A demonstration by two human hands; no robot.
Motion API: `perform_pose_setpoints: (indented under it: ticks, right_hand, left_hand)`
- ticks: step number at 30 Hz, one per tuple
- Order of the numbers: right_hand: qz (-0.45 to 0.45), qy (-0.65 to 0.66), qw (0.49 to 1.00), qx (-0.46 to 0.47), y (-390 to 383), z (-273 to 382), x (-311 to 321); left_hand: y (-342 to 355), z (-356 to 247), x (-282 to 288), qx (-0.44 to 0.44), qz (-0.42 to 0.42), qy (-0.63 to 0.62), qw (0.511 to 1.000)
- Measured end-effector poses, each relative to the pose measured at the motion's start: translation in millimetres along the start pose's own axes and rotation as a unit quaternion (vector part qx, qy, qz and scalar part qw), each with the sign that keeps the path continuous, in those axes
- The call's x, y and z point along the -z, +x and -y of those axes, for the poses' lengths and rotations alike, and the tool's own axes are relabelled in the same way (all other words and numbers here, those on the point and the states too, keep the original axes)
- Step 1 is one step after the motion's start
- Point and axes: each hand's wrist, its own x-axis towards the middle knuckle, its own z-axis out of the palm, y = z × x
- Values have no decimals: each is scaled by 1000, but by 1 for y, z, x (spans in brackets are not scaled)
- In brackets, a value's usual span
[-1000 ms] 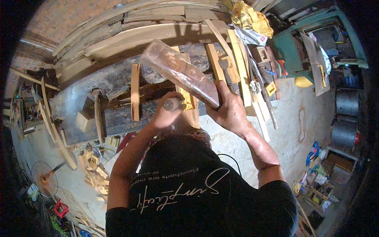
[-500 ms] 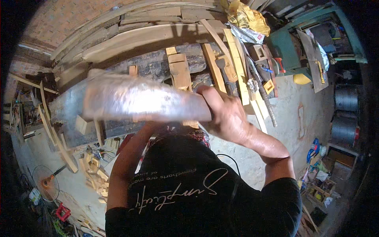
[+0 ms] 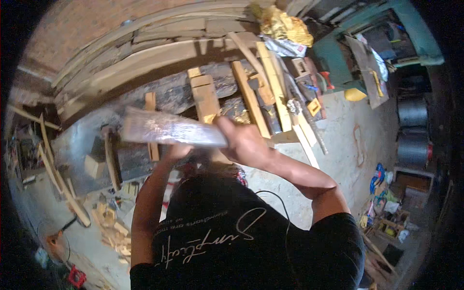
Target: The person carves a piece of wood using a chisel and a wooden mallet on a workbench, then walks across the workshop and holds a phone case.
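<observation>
My right hand (image 3: 244,142) grips one end of a long, flat, shiny grey-brown block (image 3: 171,125), blurred by motion and reaching leftward over the bench. My left hand (image 3: 179,150) is just under the block; its fingers are largely hidden and smeared. Directly beyond them, a wooden board (image 3: 203,94) lies across the dark, worn bench slab (image 3: 135,96), with yellow chips near its lower part. A short batten (image 3: 151,100) lies to the left of that board.
Battens (image 3: 273,84), tools and a red-handled saw (image 3: 326,79) lie to the right. Long planks (image 3: 140,58) run along the back. Offcuts (image 3: 108,217) and a fan (image 3: 55,239) are at lower left. Metal drums (image 3: 411,145) and clutter (image 3: 389,217) line the right.
The block has swung from slanting up and away to lying nearly level over my left hand, and my right hand is lower. The whole view has shifted somewhat.
</observation>
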Motion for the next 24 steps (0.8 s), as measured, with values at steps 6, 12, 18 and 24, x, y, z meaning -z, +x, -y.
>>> perform_pose_setpoints:
  ticks: [6, 12, 18, 24]
  right_hand:
    - [24, -39, 993, -111, -6, -51, -33]
    - [-61, 16, 990, -126, -16, -52, -22]
    - [-83, 34, 983, -159, -25, -41, -2]
    - [-78, 67, 982, -161, -24, -29, 6]
  left_hand:
    - [-10, -34, -12, 27, -128, 18, 991]
    - [-5, -38, -60, -247, 50, 189, 949]
    - [-1, -82, -36, -85, -173, 145, 970]
    - [7, -99, -24, -5, -99, 135, 986]
